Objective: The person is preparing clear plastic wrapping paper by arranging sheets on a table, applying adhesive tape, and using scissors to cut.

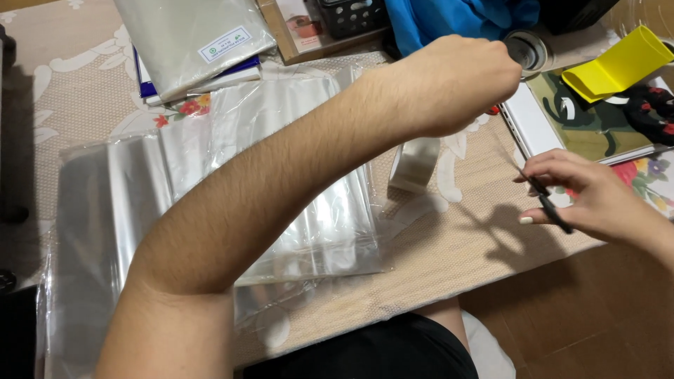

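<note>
Near desk's (435,260) right edge, right hand (597,196) clamped on black scissors (551,203); left hand (456,84) closed w/ fingers together above tape roll (414,165), by clear plastic sheets (302,175).

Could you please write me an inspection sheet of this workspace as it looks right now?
Surface: low table under a beige lace cloth with flower prints.
Job's things: clear tape roll on edge, a strip stretched up to the left hand; scissors; clear plastic sheets spread flat.
Clutter: pack of sheets, yellow folder, picture book, blue cloth, black basket.
Grippers: left hand raised and closed on the strip; right hand holds the scissors.
Cables: nothing seen.
Surroundings: brown floor at lower right; person's knee below the table edge.
</note>
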